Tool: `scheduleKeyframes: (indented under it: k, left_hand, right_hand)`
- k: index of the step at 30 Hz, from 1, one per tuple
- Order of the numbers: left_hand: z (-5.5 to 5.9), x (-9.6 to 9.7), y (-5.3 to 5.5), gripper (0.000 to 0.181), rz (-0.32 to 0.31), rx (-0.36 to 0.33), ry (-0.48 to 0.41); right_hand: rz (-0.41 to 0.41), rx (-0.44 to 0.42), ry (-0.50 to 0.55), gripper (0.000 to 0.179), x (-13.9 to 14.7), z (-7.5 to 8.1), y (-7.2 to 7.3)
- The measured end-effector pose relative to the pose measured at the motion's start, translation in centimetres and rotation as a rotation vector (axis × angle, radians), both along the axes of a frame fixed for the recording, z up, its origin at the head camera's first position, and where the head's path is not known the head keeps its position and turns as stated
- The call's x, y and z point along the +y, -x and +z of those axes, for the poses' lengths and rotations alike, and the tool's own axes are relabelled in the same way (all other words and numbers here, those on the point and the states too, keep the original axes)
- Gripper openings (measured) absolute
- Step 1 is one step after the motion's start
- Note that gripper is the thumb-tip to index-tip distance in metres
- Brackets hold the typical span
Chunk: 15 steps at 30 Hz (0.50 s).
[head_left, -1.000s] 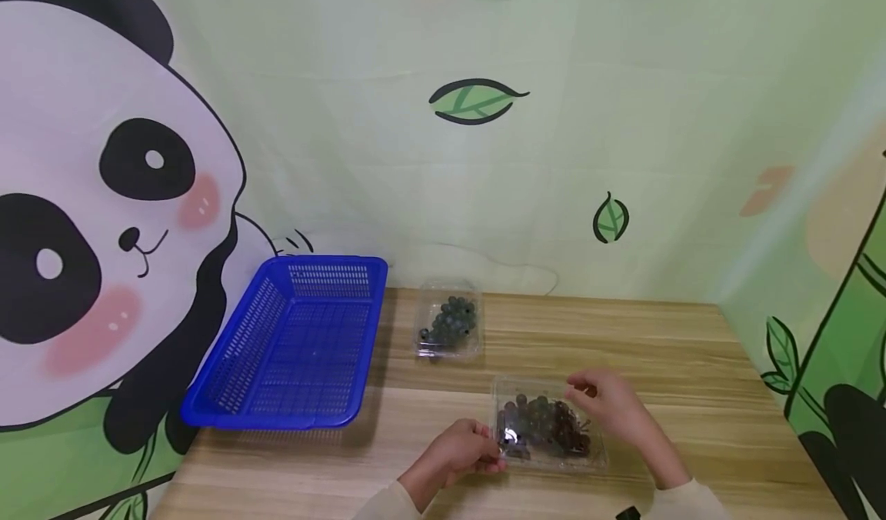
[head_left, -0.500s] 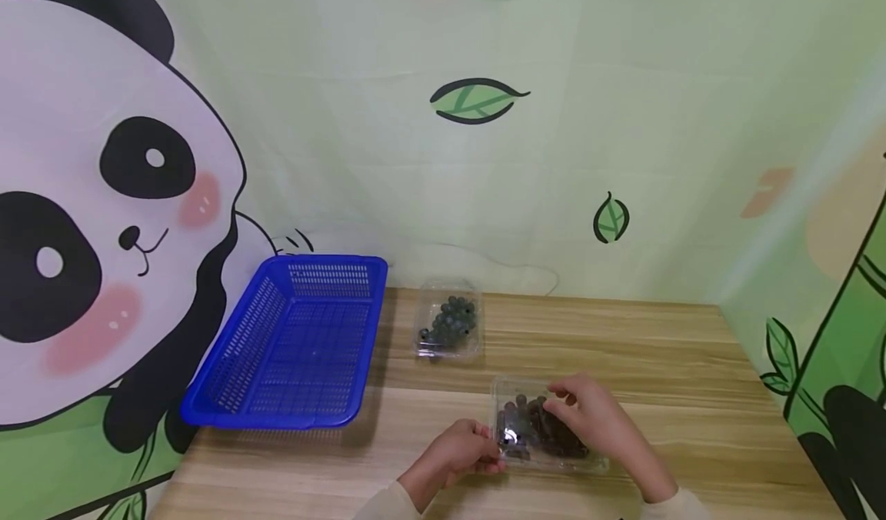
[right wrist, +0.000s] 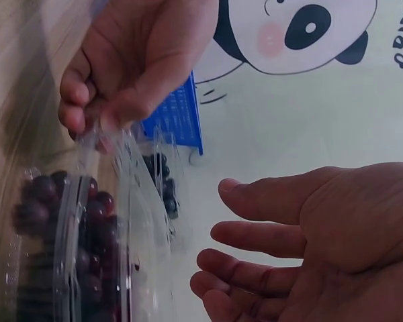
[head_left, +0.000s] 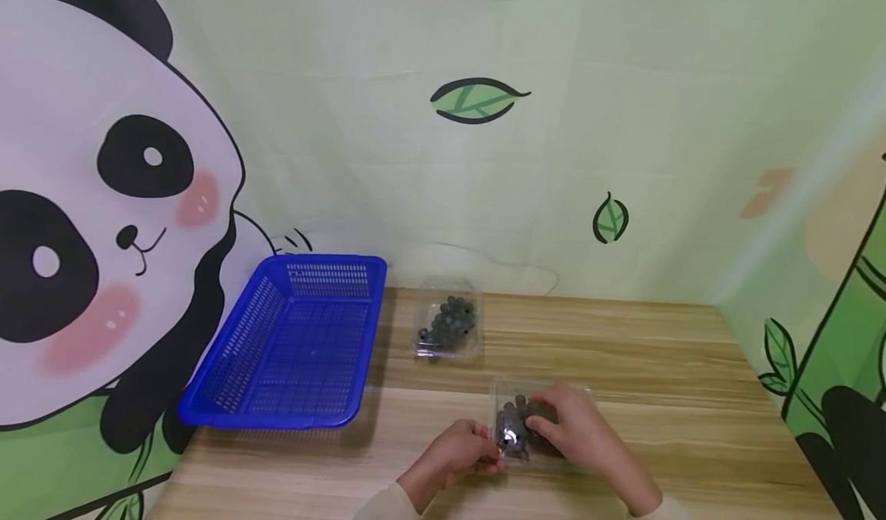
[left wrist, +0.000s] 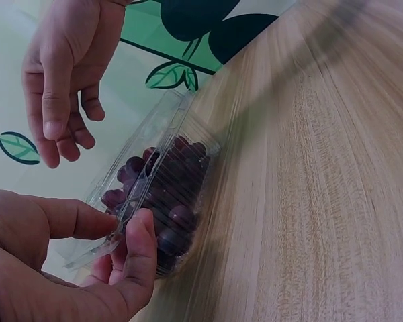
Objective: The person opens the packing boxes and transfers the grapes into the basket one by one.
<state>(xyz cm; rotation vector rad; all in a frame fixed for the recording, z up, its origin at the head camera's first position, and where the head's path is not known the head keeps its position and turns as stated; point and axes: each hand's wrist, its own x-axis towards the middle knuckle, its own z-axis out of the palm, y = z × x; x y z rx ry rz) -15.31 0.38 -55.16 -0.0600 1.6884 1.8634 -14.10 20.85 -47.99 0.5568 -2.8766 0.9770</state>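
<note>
A clear plastic clamshell box [head_left: 504,386] of dark red grapes [left wrist: 181,181] lies on the table toward the front. My left hand [head_left: 464,449] pinches the box's rim at its left corner between thumb and fingers, as the left wrist view shows closely. Above the lid hovers my right hand [head_left: 573,421], fingers loosely bent and apart from the plastic in the right wrist view. From the head view it covers the right half of the box. A second clear clamshell box [head_left: 422,305] with dark grapes [head_left: 451,320] stands farther back.
To the left sits a blue perforated plastic basket [head_left: 314,351] with nothing in it, near the back boxed grapes. The wooden table [head_left: 657,351] ends against a pale green printed cloth [head_left: 388,158] with a panda drawing [head_left: 138,220].
My right hand has moved left across the top of the front box, from its right edge to over its middle. The left hand and both boxes stay in place.
</note>
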Motion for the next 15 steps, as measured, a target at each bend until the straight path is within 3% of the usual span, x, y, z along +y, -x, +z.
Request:
scheduleKeyframes:
  k: [7,15]
  left_hand:
    - [-0.3,0.0,0.1,0.017,-0.003,-0.001,0.006]
    - [0.0,-0.2,0.0,0.016,0.004,-0.024,-0.011]
  right_hand:
    - [0.026,0.001,-0.05,0.022,-1.4,-0.1,-0.4]
    - [0.015,-0.064,-0.06,0.026,-2.9,-0.3,-0.7]
